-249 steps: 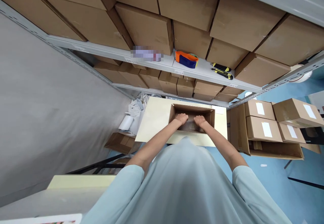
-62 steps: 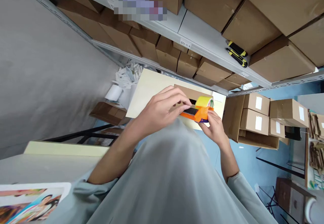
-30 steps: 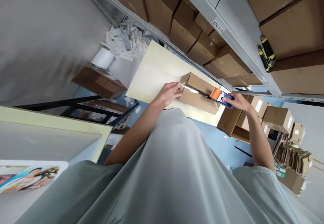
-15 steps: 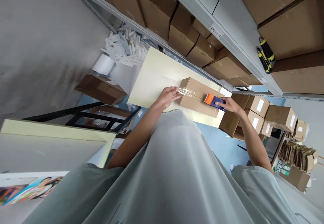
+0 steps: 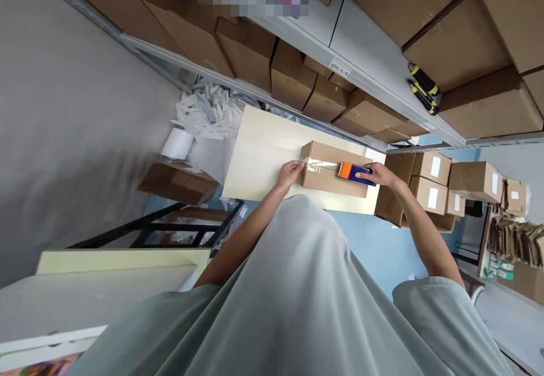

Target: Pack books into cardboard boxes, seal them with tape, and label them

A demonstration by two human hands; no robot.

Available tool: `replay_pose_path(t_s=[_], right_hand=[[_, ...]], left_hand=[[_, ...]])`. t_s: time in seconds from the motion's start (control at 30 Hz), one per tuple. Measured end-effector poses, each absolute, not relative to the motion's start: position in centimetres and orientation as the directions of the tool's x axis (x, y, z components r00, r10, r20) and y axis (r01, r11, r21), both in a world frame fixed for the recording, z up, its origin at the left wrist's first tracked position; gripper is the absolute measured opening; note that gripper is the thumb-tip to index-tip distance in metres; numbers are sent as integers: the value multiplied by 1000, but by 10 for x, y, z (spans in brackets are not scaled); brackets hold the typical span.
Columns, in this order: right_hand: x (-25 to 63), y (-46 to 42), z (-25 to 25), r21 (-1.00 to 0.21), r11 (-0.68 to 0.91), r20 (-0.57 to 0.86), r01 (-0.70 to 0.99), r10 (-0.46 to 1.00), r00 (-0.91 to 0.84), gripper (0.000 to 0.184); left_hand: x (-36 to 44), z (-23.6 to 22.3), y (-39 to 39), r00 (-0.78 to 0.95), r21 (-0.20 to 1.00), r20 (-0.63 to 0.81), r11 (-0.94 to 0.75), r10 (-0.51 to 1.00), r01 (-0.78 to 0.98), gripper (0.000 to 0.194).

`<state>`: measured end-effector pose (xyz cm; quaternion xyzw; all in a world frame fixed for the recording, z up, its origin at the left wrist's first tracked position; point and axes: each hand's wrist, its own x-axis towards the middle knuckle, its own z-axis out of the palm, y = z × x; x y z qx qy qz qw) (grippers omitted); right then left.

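A closed cardboard box [image 5: 335,182] lies lengthwise on the cream tabletop [image 5: 263,138]. My right hand [image 5: 380,174] is wrapped around the dark blue handle of a tape dispenser [image 5: 353,172], whose orange head rests on or just over the middle of the box top. Shiny clear packing tape [image 5: 318,163] runs from the dispenser along the box seam to the left end. There the fingertips of my left hand [image 5: 290,173] are pinched at the tape's end, beside the box's left edge. How much tape lies between those fingers is too small to see.
Above the table's far side runs a grey shelf [image 5: 340,67] stacked with cardboard boxes, with yellow-black cutters [image 5: 423,90] on it. Boxes with white labels [image 5: 431,186] stand at the right. White scraps [image 5: 212,110] and an open carton [image 5: 178,183] are at the left.
The dispenser has shifted slightly left relative to the box and turned more level. My left fingers have closed in at the box's left edge. The camera view has shifted.
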<state>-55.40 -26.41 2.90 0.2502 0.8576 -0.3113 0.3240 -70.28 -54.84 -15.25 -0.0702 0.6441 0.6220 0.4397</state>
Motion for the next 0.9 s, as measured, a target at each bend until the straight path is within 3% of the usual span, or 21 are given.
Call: replay_pose_path(t_s=[0.17, 0.27, 0.43, 0.57, 0.7, 0.9], right_hand=[[-549, -265, 25, -359, 676, -710, 644, 250, -658, 81], [-545, -264, 19, -375, 680, -692, 629, 246, -679, 82], [-539, -258, 11, -375, 703, -670, 604, 245, -701, 82], [-535, -250, 6, -396, 740, -660, 543, 181, -729, 79], [-536, -240, 1, -444, 757, -667, 480, 78, -741, 73], [-549, -234, -1, -461, 749, -722, 476, -5, -692, 68]], left_hand=[[-709, -141, -557, -722, 796, -596, 380, 352, -471, 31], [-707, -129, -560, -744, 835, -522, 429, 417, -345, 21], [-691, -115, -546, -783, 864, -427, 460, 452, -205, 33], [-684, -121, -535, -828, 838, -427, 503, 364, -211, 29], [-682, -127, -529, -834, 842, -467, 436, 295, -317, 31], [-674, -120, -516, -866, 817, -476, 439, 150, -373, 26]])
